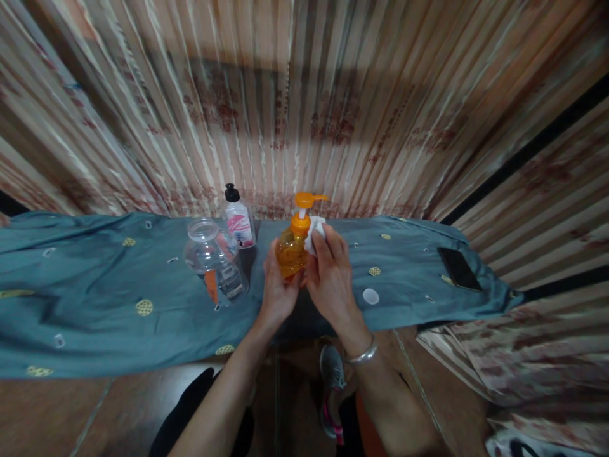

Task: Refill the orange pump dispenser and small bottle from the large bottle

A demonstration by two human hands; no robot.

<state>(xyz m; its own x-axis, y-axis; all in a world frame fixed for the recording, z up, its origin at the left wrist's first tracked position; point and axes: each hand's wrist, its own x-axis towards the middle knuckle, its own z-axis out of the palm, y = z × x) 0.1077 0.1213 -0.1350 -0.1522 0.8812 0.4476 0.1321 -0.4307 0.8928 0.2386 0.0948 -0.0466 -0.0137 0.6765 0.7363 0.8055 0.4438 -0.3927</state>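
"Two bare hands are busy at the front of the cloth, so what is in them?"

"The left hand [278, 289] is curled partly closed round the lower left side of a see-through amber bottle with an orange pump top [291, 254]. The right hand [330, 273] has its thumb and fingers pinched on a crumpled white tissue [314, 235], set against the bottle's shoulder, just below the pump collar."

"And where is the bottle?"

"Between the hands, near the front middle of a teal cloth printed with yellow pineapples [104, 273]. I can't tell whether its base rests on anything; the fingers hide it."

"What could go wrong?"

"A slip, I'd judge. The left hand seems to carry most of the hold, so smooth, wet walls or a hard push from the tissue could twist the bottle loose, and the front edge is near. Knocking the orange nozzle might also press out some liquid."

"Anything else at risk?"

"A swing to the left could tip the clear, round-bodied plastic jar [194, 255] or the small bottle with a black cap and pink label [240, 225] behind it. On the right, drips could reach the flat white disc [370, 296]; the black phone [458, 269] lies well apart."
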